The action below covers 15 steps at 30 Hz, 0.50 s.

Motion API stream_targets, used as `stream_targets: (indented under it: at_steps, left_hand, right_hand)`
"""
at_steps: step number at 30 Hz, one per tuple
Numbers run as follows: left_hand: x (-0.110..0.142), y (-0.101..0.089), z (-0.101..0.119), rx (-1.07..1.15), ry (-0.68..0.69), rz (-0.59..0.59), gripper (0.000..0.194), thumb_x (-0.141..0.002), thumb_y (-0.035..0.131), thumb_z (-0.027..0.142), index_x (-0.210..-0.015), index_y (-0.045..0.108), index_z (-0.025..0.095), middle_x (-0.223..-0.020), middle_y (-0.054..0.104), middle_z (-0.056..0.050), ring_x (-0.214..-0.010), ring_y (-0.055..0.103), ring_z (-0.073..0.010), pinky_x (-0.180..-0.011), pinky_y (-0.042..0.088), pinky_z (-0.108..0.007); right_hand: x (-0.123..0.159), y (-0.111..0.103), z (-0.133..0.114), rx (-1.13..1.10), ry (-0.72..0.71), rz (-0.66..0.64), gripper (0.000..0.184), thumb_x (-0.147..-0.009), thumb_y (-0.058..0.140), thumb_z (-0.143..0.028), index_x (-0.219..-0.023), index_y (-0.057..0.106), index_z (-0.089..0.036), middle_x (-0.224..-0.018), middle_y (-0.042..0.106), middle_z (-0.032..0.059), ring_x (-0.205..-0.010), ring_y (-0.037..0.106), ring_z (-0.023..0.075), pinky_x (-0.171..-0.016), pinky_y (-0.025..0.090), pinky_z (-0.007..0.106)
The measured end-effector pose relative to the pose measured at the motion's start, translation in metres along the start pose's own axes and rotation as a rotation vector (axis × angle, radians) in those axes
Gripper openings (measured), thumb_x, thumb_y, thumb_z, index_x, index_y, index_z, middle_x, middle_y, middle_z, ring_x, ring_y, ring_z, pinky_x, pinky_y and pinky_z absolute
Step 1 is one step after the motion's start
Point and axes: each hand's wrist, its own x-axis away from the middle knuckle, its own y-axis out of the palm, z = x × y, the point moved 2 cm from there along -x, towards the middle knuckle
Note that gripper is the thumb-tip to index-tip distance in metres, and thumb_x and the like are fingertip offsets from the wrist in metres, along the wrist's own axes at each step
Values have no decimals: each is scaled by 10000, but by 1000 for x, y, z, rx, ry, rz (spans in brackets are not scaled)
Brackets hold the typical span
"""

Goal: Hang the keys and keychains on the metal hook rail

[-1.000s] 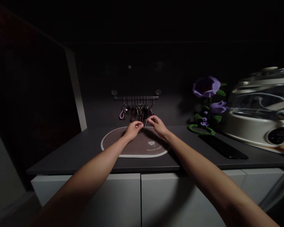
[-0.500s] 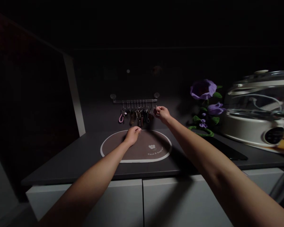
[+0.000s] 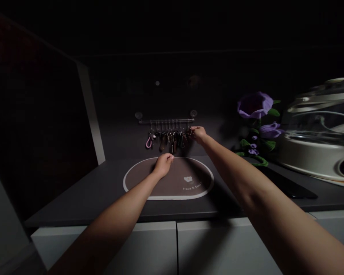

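Note:
A clear rail [image 3: 166, 121] with suction cups is fixed to the dark wall, and several bunches of keys [image 3: 169, 138] hang from its hooks. At the left end of the row is a pink strap loop [image 3: 148, 142]. My right hand [image 3: 199, 134] is at the rail's right end, its fingers pinched on a thin metal key ring [image 3: 191, 132]; the dim light hides what hangs from it. Over the brown oval mat [image 3: 143, 187], my left hand [image 3: 163, 164] is closed with thumb and fingers together. Whatever it may hold is too small to make out.
Purple artificial flowers [image 3: 255, 106] with green leaves stand to the right on the dark counter [image 3: 74, 198]. A flat black panel [image 3: 292, 183] lies in front of them. Farther right is a white appliance [image 3: 312, 152] with a clear cover. White cabinet fronts [image 3: 151, 244] are below.
My right hand has moved slightly nearer the rail's right end with the key ring. My left hand stays closed over the mat. The view has shifted a little, moving the flowers and appliance rightward.

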Motion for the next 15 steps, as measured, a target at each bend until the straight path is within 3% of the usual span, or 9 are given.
stream_targets:
  at_steps: [8, 15]
  left_hand:
    - [-1, -1, -1, -30, 7, 6, 182, -785, 461, 238, -701, 594, 148, -661, 593, -19, -590, 517, -116, -575, 393, -225]
    - [3, -5, 5, -91, 17, 18, 153, -784, 468, 191, -742, 605, 139, -706, 613, -30, -683, 549, -128, -668, 423, -244]
  right_hand:
    - [-6, -5, 20, 1, -61, -55, 114, -710, 480, -139, -612, 430, -171, -447, 417, -51, -374, 379, 51, -426, 359, 187]
    - [2, -16, 27, 49, -103, 5, 55, -701, 487, -135, -750, 495, -158, -590, 478, -26, -477, 427, 52, -458, 342, 165]
